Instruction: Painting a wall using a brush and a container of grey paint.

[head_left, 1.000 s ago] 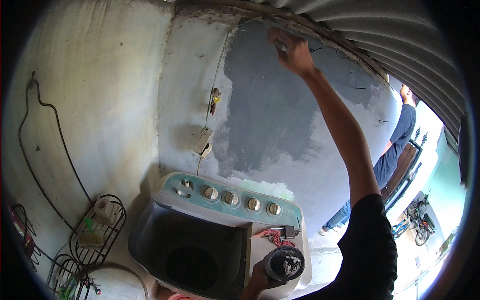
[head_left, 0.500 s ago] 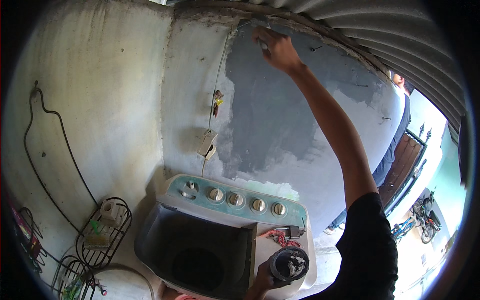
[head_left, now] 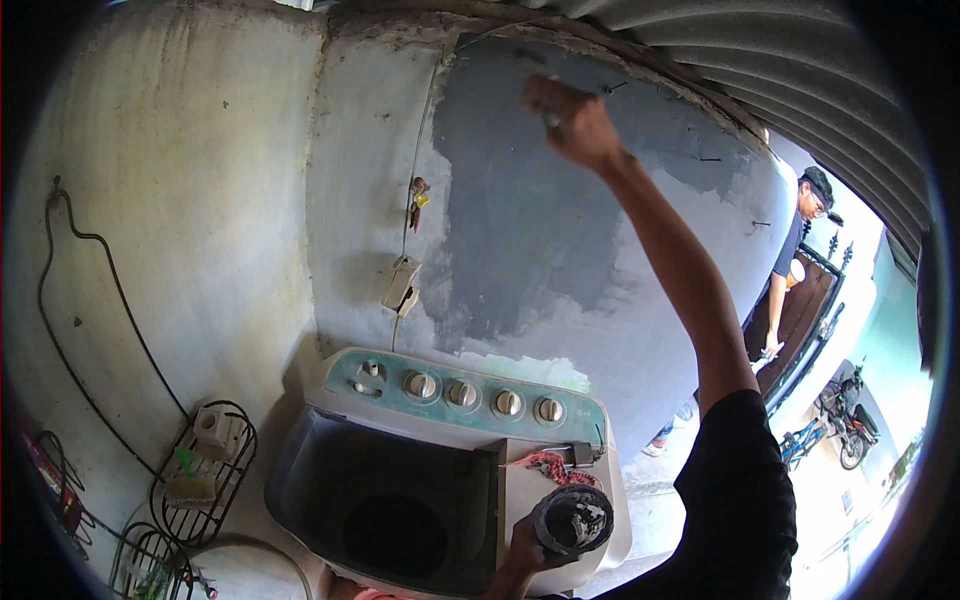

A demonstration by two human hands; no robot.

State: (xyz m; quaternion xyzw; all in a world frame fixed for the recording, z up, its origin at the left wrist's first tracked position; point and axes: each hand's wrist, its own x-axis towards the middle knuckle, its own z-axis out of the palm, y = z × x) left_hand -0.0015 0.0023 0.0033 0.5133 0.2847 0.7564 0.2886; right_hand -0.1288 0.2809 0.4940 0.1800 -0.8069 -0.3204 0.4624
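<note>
My right hand [head_left: 575, 125] is raised to the dark grey painted patch [head_left: 530, 230] on the upper wall, its fingers closed round a small tool, blurred and mostly hidden, probably a brush. Low in the view, my left hand [head_left: 520, 550] grips a dark round container [head_left: 573, 520] streaked with grey and white paint. It is over the right part of an open washing machine [head_left: 385, 390], beside a red patterned cloth [head_left: 550, 465].
Wire racks [head_left: 205, 505] and a bent cable [head_left: 120, 290] are left; a socket box [head_left: 398, 283] hangs centrally. Corrugated roofing [head_left: 780, 70] arches overhead. At the right, another person [head_left: 810, 200] stands near a gate [head_left: 795, 330], with a motorbike [head_left: 840, 420] beyond.
My right hand moved left and up along the grey patch, then came a little down and right, now blurred. The other person now leans out further, with face and hand showing.
</note>
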